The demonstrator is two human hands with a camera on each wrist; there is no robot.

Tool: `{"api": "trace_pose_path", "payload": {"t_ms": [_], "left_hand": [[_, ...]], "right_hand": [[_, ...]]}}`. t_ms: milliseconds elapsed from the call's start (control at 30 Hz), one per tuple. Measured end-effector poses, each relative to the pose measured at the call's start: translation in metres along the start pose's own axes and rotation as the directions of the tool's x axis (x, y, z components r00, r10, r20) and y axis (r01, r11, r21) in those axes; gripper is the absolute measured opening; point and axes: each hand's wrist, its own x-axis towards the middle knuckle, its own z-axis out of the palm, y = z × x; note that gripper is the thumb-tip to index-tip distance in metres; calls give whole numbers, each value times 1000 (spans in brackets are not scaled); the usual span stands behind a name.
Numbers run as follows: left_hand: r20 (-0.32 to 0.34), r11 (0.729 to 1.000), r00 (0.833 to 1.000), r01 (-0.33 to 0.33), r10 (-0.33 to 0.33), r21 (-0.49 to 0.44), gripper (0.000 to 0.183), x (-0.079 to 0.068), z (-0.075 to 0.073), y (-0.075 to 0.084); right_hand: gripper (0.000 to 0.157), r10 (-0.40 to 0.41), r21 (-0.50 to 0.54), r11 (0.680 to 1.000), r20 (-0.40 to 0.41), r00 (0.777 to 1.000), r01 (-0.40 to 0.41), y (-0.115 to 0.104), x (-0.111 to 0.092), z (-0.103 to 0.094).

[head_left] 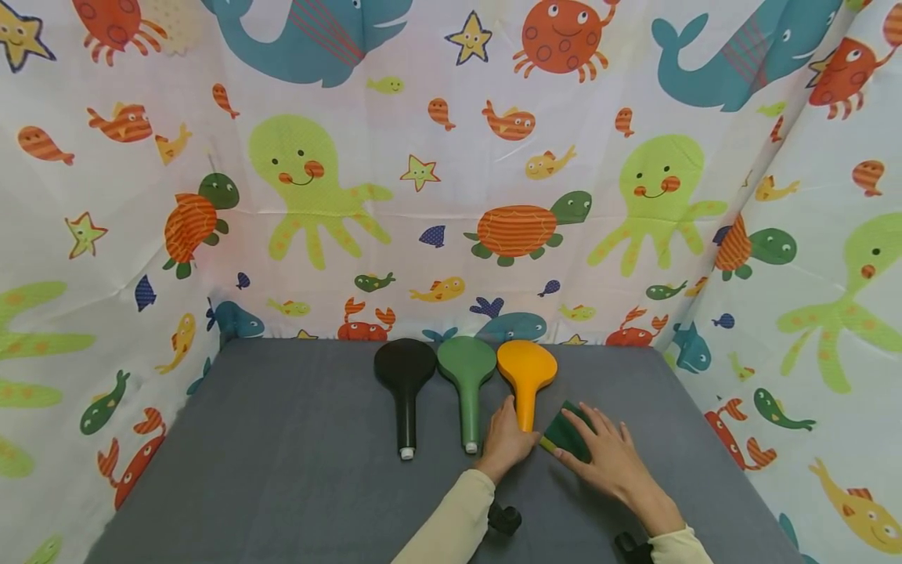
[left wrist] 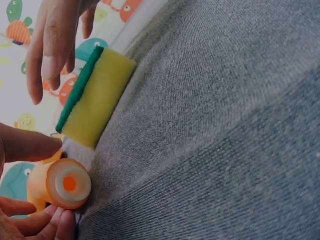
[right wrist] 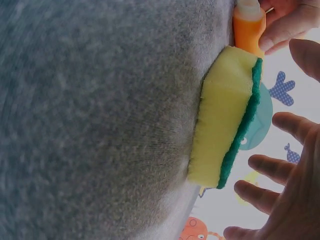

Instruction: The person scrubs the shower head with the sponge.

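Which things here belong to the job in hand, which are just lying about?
In the job, going by the hands:
orange paddle-shaped item, gripped by the left hand
sponge, right hand spread close by

Likely just lying about:
black paddle-shaped item, no hand on it
green paddle-shaped item, same

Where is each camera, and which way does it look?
Head: on the head, facing forward and down at the black paddle, green paddle, orange paddle and sponge; left hand, right hand and sleeves show.
Left wrist: on that wrist, facing the orange paddle's end and sponge; both hands show.
Right wrist: on that wrist, facing the sponge; both hands show.
Both wrist views share the orange paddle and sponge.
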Motion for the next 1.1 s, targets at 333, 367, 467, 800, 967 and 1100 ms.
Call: {"api": "trace_pose_path", "payload": {"t_ms": [333,367,467,800,967,1100], "left_hand": [[17,998,1000,25,-24,-55,59,5,-3,-3],[40,993,998,45,-41,-110,54,5,-3,-3],[104,955,989,128,-104,-268,47,6,-4,-5],[173,859,975,204,-137,-469,49,3,-3,-6],[89,917,989,142,-117,-372,47,4,-1,-6],[63,930,993,119,-103,-347,43,4,0,-7]], "right_hand": [[76,7,13,1000,15,1000,-8,1,2,1],[77,8,13,1000,15,1000,-8,1,2,0],[77,8,10,1000,14,1000,-8,1,1,0],[75,-7,-1,1000,22,1000,7,-1,3,1],[76,-11,-13,1000,39,999,12,1,3,3],[76,-10,-19,1000,37,999,11,4,4,4]]}}
